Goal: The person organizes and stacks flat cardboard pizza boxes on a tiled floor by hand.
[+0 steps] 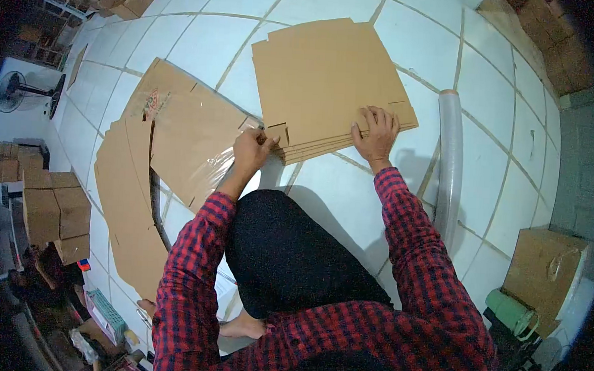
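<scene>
Right hand [377,132] lay spread, probably steadying the cardboard stack [330,73] beneath; left hand [253,149] curled at its corner, grip unclear.

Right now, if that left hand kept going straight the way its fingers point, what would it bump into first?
The left hand would most likely meet the near left corner of the cardboard stack, just ahead of it. Whether it already touches is hard to tell here.

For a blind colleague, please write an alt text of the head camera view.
The person's right hand rests on stacked flat cardboard on a tiled floor; the left hand is at the stack's left corner, beside plastic-wrapped cardboard. A whitish roll lies to the right.
</scene>
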